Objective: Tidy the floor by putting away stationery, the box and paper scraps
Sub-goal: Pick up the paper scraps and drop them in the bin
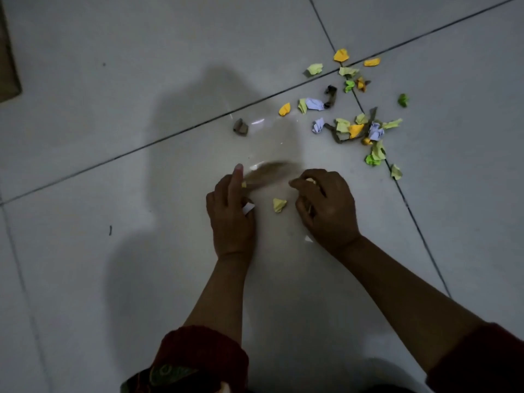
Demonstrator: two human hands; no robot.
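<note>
Between both hands (232, 217) (326, 205), fingers pinching a clear bag (272, 177), one yellow scrap (279, 205) inside.

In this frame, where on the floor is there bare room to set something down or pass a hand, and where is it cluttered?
Bare tile lies left of the left hand, out to the cardboard box at the left edge. The far tiles above the grout line are bare too. Paper scraps crowd the area beyond the right hand. One yellow scrap lies between the hands.
</note>
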